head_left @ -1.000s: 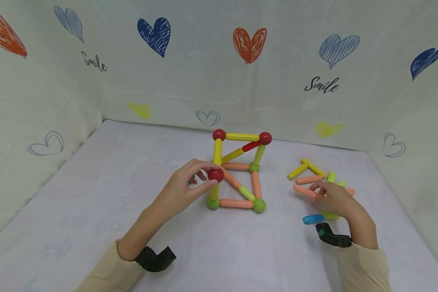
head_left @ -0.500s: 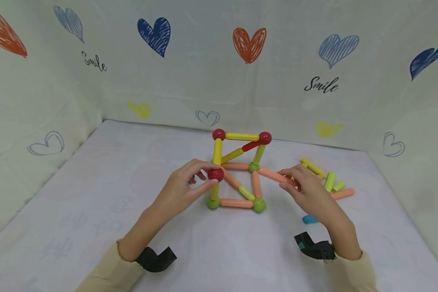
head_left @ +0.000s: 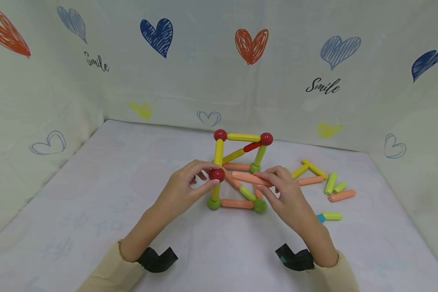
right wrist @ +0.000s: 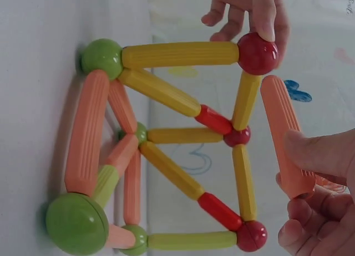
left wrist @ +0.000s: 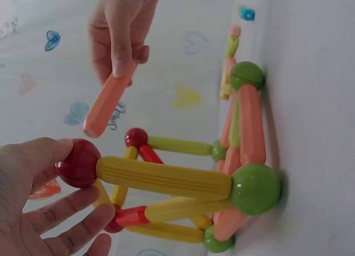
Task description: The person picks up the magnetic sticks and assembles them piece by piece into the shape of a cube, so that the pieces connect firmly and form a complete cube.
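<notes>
A frame of magnetic sticks and balls stands mid-table. Its base has green balls (head_left: 260,205) joined by peach sticks (head_left: 237,204); yellow uprights (left wrist: 163,177) rise to red balls on top. My left hand (head_left: 190,182) pinches the near-left red ball (head_left: 217,174) between thumb and fingers, and that ball sits at the tip of an upright. My right hand (head_left: 286,196) holds a loose peach magnetic stick (head_left: 246,177) by one end. The stick's free end points left toward the pinched red ball; in the right wrist view a small gap separates this peach stick (right wrist: 280,117) from the ball (right wrist: 258,54).
Loose sticks lie on the right of the table: yellow ones (head_left: 315,168), peach ones (head_left: 342,195) and light green ones (head_left: 330,183). Nearer me is a blue and green pair (head_left: 331,216), partly behind the right forearm. A heart-printed cloth (head_left: 204,81) hangs behind the table.
My right hand has picked up the peach stick from the right pile and carried it left to the frame's top. The left hand keeps its pinch on the red ball.
</notes>
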Available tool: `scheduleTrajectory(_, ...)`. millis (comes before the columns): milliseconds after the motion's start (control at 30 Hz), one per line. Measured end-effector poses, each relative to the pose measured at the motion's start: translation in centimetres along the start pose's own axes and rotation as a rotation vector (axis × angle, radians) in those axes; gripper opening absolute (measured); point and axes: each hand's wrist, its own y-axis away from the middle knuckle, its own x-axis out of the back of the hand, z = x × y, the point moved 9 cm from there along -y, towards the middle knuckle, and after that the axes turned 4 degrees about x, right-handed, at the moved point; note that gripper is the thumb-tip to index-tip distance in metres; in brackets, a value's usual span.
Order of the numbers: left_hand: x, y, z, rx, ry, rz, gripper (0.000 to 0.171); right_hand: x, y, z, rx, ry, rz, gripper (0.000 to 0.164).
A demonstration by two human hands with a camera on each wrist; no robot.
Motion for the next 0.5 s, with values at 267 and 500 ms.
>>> scheduleTrajectory(267,-0.14,-0.06,-0.10,0.015,-0.020,-0.008,0.031,-0.87,-0.09,-0.82,-0.034,0.016,-0.005,0.035)
scheduleTrajectory(500,-0.09,-0.04,-0.04,0.025,-0.027,-0.009,0.033,-0.72,-0.17,-0.43,-0.079,-0.024,0.033,0.033)
